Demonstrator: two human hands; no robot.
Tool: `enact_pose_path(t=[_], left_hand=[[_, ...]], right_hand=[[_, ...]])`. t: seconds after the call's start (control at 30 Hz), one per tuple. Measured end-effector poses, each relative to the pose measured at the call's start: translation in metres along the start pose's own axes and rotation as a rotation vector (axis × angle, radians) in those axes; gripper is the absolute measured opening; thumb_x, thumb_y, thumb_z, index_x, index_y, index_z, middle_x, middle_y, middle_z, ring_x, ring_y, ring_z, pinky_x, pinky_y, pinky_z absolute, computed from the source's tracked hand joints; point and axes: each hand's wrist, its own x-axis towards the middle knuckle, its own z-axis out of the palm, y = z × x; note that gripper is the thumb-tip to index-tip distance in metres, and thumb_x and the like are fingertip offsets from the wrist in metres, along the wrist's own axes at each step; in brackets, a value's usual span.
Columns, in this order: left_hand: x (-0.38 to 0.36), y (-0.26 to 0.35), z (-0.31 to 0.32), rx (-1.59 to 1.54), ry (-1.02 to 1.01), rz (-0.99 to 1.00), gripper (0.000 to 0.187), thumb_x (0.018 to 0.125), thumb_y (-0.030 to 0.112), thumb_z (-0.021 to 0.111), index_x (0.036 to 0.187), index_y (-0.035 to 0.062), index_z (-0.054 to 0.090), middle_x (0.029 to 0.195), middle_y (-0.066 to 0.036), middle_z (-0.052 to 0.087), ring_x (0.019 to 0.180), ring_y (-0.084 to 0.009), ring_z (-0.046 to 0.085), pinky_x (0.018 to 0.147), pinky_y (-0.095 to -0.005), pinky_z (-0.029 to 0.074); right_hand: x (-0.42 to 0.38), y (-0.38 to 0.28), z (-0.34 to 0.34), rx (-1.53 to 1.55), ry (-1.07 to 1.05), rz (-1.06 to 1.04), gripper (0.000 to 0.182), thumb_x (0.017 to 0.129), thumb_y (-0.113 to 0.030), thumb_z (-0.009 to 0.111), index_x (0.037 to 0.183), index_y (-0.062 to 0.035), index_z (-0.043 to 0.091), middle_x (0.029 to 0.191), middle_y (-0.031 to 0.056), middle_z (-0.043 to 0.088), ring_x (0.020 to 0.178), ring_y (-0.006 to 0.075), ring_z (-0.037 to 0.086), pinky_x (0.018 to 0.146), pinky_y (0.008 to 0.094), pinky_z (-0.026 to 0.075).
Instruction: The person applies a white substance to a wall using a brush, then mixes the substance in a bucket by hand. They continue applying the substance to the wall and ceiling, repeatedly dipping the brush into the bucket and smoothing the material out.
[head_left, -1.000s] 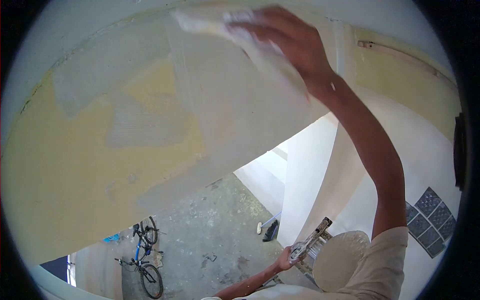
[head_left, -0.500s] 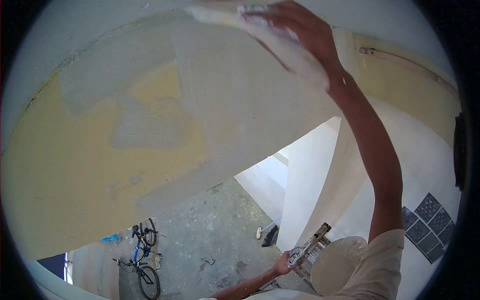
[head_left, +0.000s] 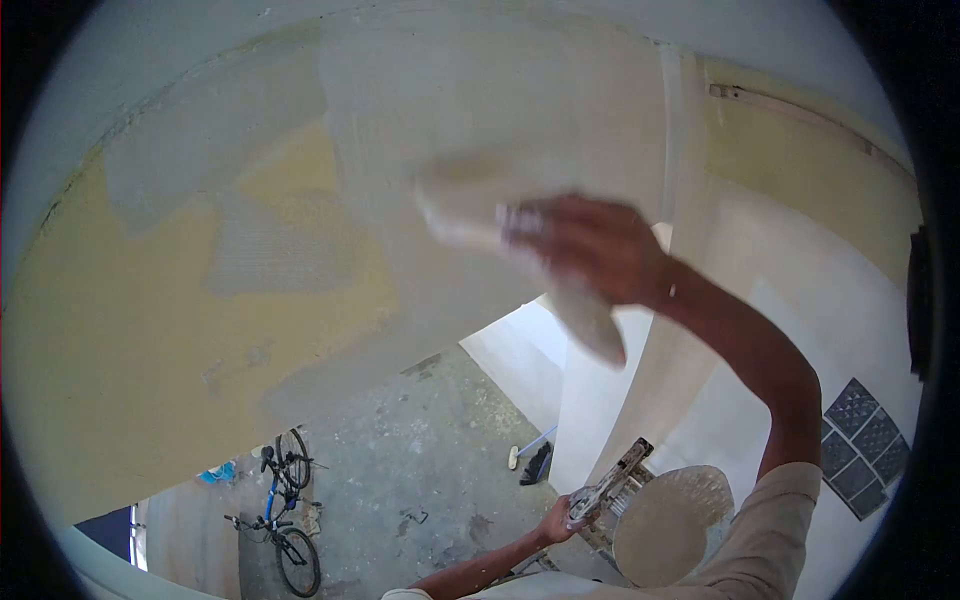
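My right hand (head_left: pixel 590 245) is closed round a long, pale plastering trowel (head_left: pixel 590 325), blurred by motion and coated with white plaster. White smears cover the fingertips. Behind the trowel rises a wall (head_left: pixel 490 110) with grey, smoothed plaster, while bare yellow paint (head_left: pixel 130 330) shows farther left. Low down, my left hand (head_left: pixel 562 520) grips the plaster-spattered top of a stepladder (head_left: pixel 625 465). Right beside that hand stands a round bucket (head_left: pixel 655 535) of greyish plaster.
Far below on the stained concrete floor (head_left: pixel 400 450) stands a blue and black bicycle (head_left: pixel 272 505). A broom (head_left: pixel 537 465) lies near the white wall. Dark tile-like panels (head_left: pixel 865 450) show at right, and a pipe (head_left: pixel 790 110) runs along the upper right wall.
My right hand has come down from the top of the wall with the trowel, its elbow bending more. The left hand stays on the stepladder. The view has shifted slightly.
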Motion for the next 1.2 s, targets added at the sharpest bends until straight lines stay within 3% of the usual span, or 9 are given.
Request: enact_pose_path(t=[0.27,0.5,0.67,0.7,0.83,0.9,1.0,1.07,1.2], left_hand=[[-0.001,0.003,-0.002,0.112,0.011,-0.055,0.047,0.073,0.029,0.063,0.105,-0.0016,0.050,0.085,-0.005,0.058,0.074,-0.0107,0.053,0.067,-0.0267,0.045],[-0.002,0.001,-0.002,-0.050,-0.013,-0.041,0.054,0.074,0.034,0.064,0.112,-0.0009,0.047,0.087,-0.005,0.058,0.078,-0.0115,0.053,0.070,-0.0284,0.045],[-0.003,-0.004,-0.001,0.047,0.024,-0.107,0.060,0.073,0.038,0.066,0.113,-0.0017,0.045,0.090,-0.003,0.058,0.079,-0.0109,0.053,0.069,-0.0271,0.045],[-0.003,-0.008,-0.003,0.019,0.013,-0.083,0.060,0.073,0.037,0.066,0.114,-0.0020,0.045,0.091,-0.003,0.057,0.079,-0.0108,0.053,0.069,-0.0269,0.045],[-0.004,-0.008,-0.005,0.010,-0.009,-0.115,0.061,0.072,0.035,0.066,0.115,-0.0021,0.044,0.090,-0.003,0.057,0.079,-0.0109,0.052,0.070,-0.0273,0.045],[-0.002,-0.005,-0.003,-0.012,0.001,-0.132,0.058,0.073,0.032,0.066,0.115,-0.0015,0.045,0.090,-0.003,0.057,0.078,-0.0108,0.052,0.071,-0.0277,0.045],[-0.002,0.004,-0.001,0.023,-0.007,-0.074,0.057,0.072,0.032,0.065,0.113,-0.0020,0.046,0.090,-0.003,0.057,0.078,-0.0111,0.052,0.071,-0.0277,0.045],[0.000,0.007,-0.003,0.160,-0.005,-0.096,0.056,0.072,0.031,0.065,0.113,-0.0021,0.047,0.092,-0.003,0.058,0.079,-0.0116,0.052,0.071,-0.0280,0.045],[-0.002,0.011,-0.001,0.021,-0.009,-0.213,0.054,0.071,0.031,0.065,0.110,-0.0022,0.048,0.094,-0.005,0.059,0.081,-0.0129,0.054,0.074,-0.0285,0.045]], right_hand=[[0.033,0.117,-0.001,-0.012,0.338,0.064,0.033,0.071,-0.006,0.063,0.103,-0.0027,0.056,0.106,0.0113,0.059,0.089,0.0283,0.059,0.074,0.0327,0.050],[-0.034,0.036,-0.005,0.071,-0.174,0.200,0.040,0.071,-0.022,0.063,0.110,-0.0148,0.055,0.108,0.0070,0.057,0.097,0.0240,0.057,0.079,0.0350,0.051],[0.001,0.107,-0.040,-0.029,0.078,0.086,0.041,0.080,-0.036,0.057,0.113,-0.0122,0.053,0.108,0.0098,0.058,0.097,0.0280,0.056,0.082,0.0337,0.046],[0.008,0.127,-0.035,0.050,0.195,0.123,0.038,0.073,0.002,0.062,0.109,-0.0100,0.056,0.108,0.0059,0.058,0.096,0.0198,0.057,0.084,0.0306,0.048],[-0.009,0.156,-0.005,-0.009,0.309,0.346,0.035,0.075,-0.001,0.064,0.109,-0.0072,0.056,0.105,0.0085,0.059,0.090,0.0208,0.060,0.081,0.0305,0.049],[-0.026,0.152,0.006,-0.203,0.267,0.066,0.034,0.074,-0.002,0.065,0.106,-0.0068,0.058,0.104,0.0093,0.059,0.090,0.0223,0.059,0.079,0.0309,0.049],[-0.048,0.087,0.003,0.136,0.111,0.278,0.034,0.073,-0.002,0.064,0.106,-0.0073,0.058,0.105,0.0083,0.059,0.091,0.0234,0.058,0.079,0.0316,0.049],[-0.056,0.070,-0.008,0.083,-0.102,0.172,0.040,0.073,-0.024,0.067,0.109,-0.0095,0.055,0.105,0.0099,0.058,0.093,0.0241,0.057,0.076,0.0365,0.049],[-0.040,0.113,-0.040,-0.125,-0.082,0.093,0.034,0.075,-0.002,0.058,0.109,-0.0074,0.056,0.107,0.0093,0.057,0.095,0.0215,0.056,0.083,0.0305,0.046]])
